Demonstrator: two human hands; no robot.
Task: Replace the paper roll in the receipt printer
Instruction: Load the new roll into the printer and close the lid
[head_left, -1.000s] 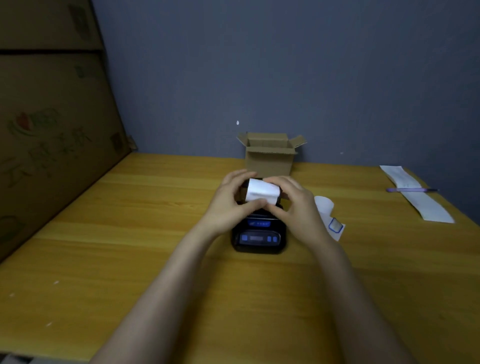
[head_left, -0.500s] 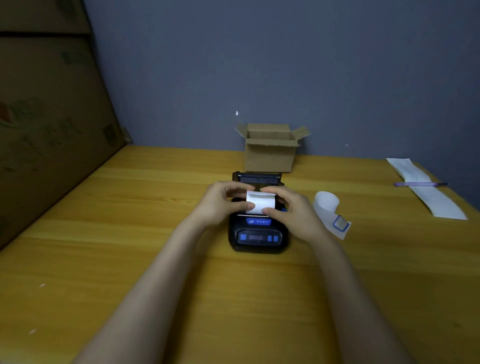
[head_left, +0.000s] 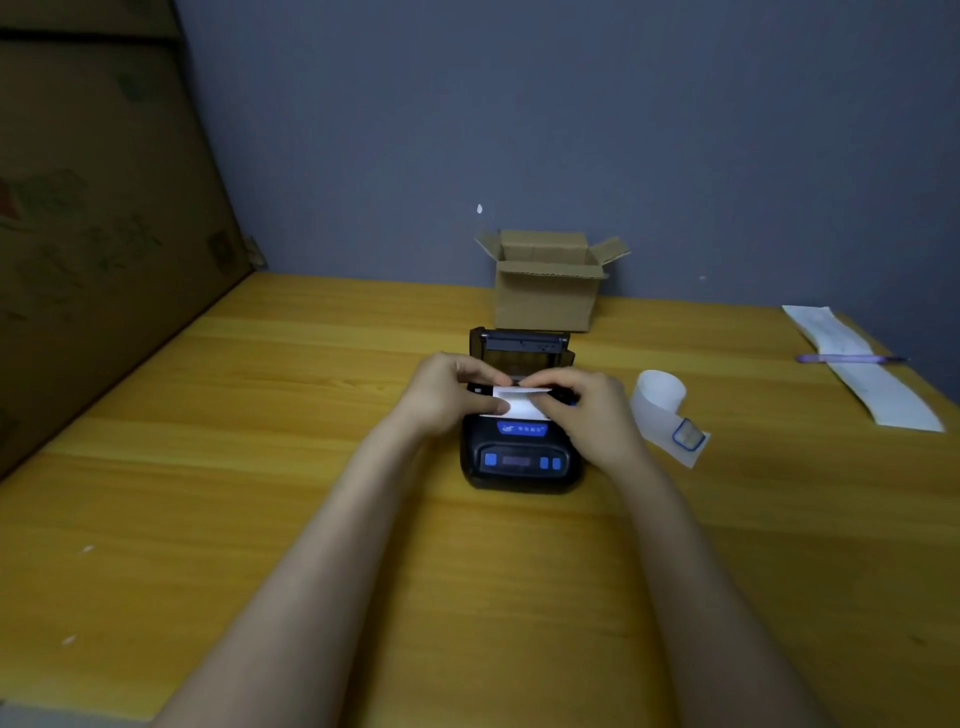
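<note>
A small black receipt printer (head_left: 521, 462) with blue buttons sits in the middle of the wooden table (head_left: 260, 493), its lid (head_left: 519, 345) tipped up at the back. A white paper roll (head_left: 519, 404) lies in the printer's open bay. My left hand (head_left: 449, 392) grips the roll's left end and my right hand (head_left: 592, 410) grips its right end, thumbs and fingers pinched on the paper. Most of the roll is hidden by my fingers.
An open cardboard box (head_left: 545, 283) stands just behind the printer. A loose curl of white paper (head_left: 662, 410) with a blue-edged mark lies to the right. A long paper strip (head_left: 862, 369) with a purple pen (head_left: 852, 358) lies at far right. Big cardboard panel (head_left: 93, 223) leans at left.
Both hands have lowered the paper roll from above the printer down into the open bay. The lid behind the hands has come into view.
</note>
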